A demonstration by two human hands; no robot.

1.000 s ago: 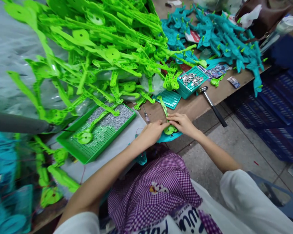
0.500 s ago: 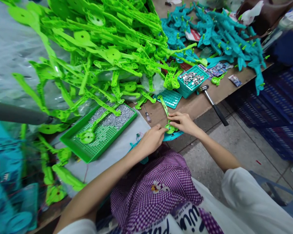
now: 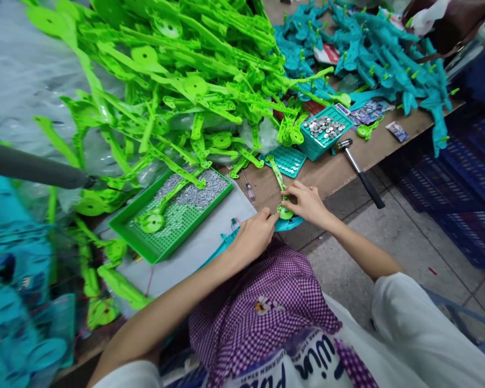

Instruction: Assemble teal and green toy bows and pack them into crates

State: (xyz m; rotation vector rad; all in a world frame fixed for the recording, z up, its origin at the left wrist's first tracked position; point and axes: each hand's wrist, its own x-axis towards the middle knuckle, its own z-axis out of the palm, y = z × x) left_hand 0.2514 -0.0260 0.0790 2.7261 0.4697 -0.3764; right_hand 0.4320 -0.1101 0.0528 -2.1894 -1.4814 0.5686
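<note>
A long green plastic part point(image 3: 277, 171) with a round end lies near the table's front edge, over a blue plastic piece point(image 3: 288, 223). My right hand point(image 3: 307, 202) has its fingers closed on the green part just above the round end. On the other side, my left hand point(image 3: 257, 230) is pinched at the rim of the round end; anything between its fingertips is too small to name. Left of my hands, a green tray point(image 3: 172, 243) holds many small silvery pieces and another green part point(image 3: 151, 221).
A large pile of green parts point(image 3: 194, 86) covers the back left. Teal trays point(image 3: 322, 134) with metal discs, a screwdriver point(image 3: 249, 189) and a hammer point(image 3: 359, 172) lie nearby. Blue parts point(image 3: 388, 64) fill the back right. A grey pole point(image 3: 32, 164) juts in from the left.
The whole view has shifted slightly, moving the table items right in the picture. My left hand's fingertips have drawn a little back from over the round end; my right hand keeps its hold.
</note>
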